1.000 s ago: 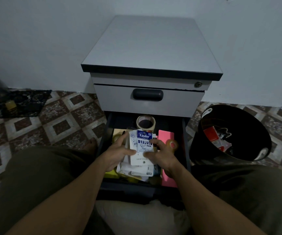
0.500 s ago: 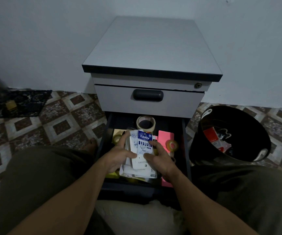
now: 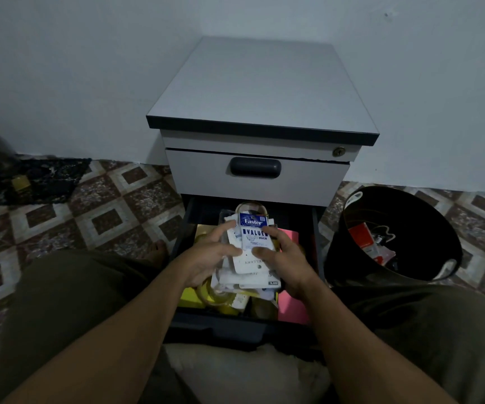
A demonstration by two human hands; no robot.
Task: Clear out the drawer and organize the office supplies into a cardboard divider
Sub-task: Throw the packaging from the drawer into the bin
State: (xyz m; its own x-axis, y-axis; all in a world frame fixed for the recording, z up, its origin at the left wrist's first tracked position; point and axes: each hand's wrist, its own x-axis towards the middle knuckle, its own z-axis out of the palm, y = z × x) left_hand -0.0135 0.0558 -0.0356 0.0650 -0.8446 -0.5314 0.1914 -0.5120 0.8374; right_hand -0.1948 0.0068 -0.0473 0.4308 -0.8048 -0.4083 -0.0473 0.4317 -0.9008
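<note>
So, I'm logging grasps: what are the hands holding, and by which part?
A stack of packets: the left hand grips its left edge, the right hand its right edge, thumbs on top.

At centre frame we record the grey cabinet's [image 3: 264, 91] lower drawer [image 3: 220, 328] open. The person's left hand [image 3: 209, 258] and right hand [image 3: 286, 260] grip a stack of white packets [image 3: 252, 262] from either side above it. A black bin [image 3: 337, 258] stands at right, containing scraps.
</note>
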